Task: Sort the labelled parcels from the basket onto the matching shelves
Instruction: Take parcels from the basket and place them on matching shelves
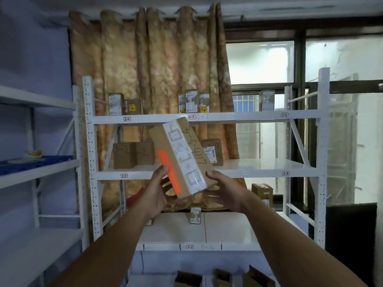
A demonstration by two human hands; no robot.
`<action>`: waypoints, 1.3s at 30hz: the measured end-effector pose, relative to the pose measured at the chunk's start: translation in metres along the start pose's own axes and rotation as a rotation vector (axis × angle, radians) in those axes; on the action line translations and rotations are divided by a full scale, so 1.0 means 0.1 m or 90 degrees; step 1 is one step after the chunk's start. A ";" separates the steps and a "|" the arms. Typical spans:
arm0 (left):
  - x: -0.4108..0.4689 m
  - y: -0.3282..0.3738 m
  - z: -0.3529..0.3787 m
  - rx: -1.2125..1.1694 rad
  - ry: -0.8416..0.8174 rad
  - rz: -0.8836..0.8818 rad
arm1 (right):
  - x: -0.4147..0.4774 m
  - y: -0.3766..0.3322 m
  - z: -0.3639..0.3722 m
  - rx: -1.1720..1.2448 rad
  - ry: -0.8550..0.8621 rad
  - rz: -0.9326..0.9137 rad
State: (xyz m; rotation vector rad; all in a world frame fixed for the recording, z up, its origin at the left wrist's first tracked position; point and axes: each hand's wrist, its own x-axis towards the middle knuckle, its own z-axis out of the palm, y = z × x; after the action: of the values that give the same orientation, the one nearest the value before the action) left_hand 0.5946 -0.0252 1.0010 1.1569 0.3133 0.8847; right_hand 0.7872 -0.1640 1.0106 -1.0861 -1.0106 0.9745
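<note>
Both hands are holding up a tilted cardboard parcel (182, 156) before the white shelves (207, 118). The left hand (154, 189) is pinching its lower left edge; the right hand (224, 190) is cupping the lower right corner.

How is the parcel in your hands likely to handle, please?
Probably stiff: the parcel keeps flat faces and sharp edges. Likely light, since the left hand and right hand hold only its lower end. Glossy tape may be slippery.

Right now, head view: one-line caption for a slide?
Left hand and right hand hold a tilted parcel marked 3-3-4117 before a white rack with boxes on its tagged shelves.
</note>
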 end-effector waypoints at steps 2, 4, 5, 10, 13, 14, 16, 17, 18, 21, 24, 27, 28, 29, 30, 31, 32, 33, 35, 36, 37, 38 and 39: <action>0.03 0.07 -0.06 0.011 -0.030 -0.018 | 0.02 -0.03 -0.07 0.007 0.001 -0.022; 0.06 0.24 -0.15 -0.034 0.001 0.010 | 0.04 -0.06 -0.14 -0.028 -0.002 -0.028; 0.07 0.35 -0.19 -0.062 0.031 0.032 | 0.04 -0.09 -0.16 -0.062 -0.007 -0.026; 0.03 0.94 -0.26 0.072 0.113 0.029 | 0.02 -0.25 -0.11 -0.203 0.001 -0.036; -0.10 1.22 -0.27 0.243 0.051 -0.123 | -0.04 -0.41 0.03 -0.307 -0.016 -0.065; -0.14 1.31 -0.29 0.290 0.021 -0.173 | -0.06 -0.44 0.08 -0.349 -0.020 -0.074; -0.19 1.44 -0.36 0.345 -0.007 -0.225 | -0.10 -0.50 0.18 -0.407 -0.025 -0.107; -0.22 1.48 -0.39 0.350 -0.012 -0.229 | -0.11 -0.52 0.23 -0.427 -0.027 -0.128; -0.24 1.50 -0.43 0.349 -0.016 -0.219 | -0.10 -0.53 0.26 -0.447 -0.025 -0.149; -0.28 1.45 -0.57 0.342 -0.013 -0.128 | -0.06 -0.55 0.33 -0.414 -0.022 -0.179; -0.29 1.33 -0.66 0.321 -0.008 -0.009 | -0.03 -0.57 0.39 -0.205 0.045 -0.132; -0.35 1.27 -0.56 0.298 0.023 0.100 | -0.01 -0.57 0.44 -0.167 0.146 -0.093; -0.36 1.27 -0.49 0.354 0.037 0.154 | 0.00 -0.57 0.46 -0.165 0.162 -0.079; -0.39 1.27 -0.40 0.442 0.048 0.220 | -0.02 -0.57 0.50 -0.166 0.168 -0.067; -0.41 1.26 -0.33 0.570 0.060 0.309 | -0.04 -0.58 0.54 -0.157 0.169 -0.061; -0.42 1.24 -0.27 0.751 0.083 0.424 | -0.06 -0.61 0.58 -0.134 0.166 -0.056; -0.41 1.21 -0.24 0.975 0.100 0.559 | -0.07 -0.64 0.63 -0.098 0.156 -0.048; -0.40 1.17 -0.23 1.178 0.087 0.691 | -0.09 -0.66 0.66 -0.046 0.141 -0.036; -0.40 1.14 -0.30 1.401 0.017 0.826 | -0.06 -0.65 0.69 0.063 0.110 -0.003; -0.42 1.13 -0.34 1.443 -0.012 0.865 | -0.05 -0.64 0.71 0.097 0.094 0.021; -0.43 1.10 -0.39 1.457 -0.042 0.916 | -0.03 -0.62 0.72 0.110 0.072 0.049; -0.45 1.05 -0.43 1.455 -0.066 0.984 | -0.01 -0.59 0.73 0.102 0.050 0.077; -0.46 0.98 -0.48 1.448 -0.094 1.055 | -0.01 -0.57 0.75 0.078 0.027 0.098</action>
State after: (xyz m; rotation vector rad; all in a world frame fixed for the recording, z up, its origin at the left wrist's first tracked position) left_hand 0.4919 -0.0158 1.0595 3.8737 0.0018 1.7541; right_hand 0.7211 -0.1591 1.0776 -1.0897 -0.8312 1.1186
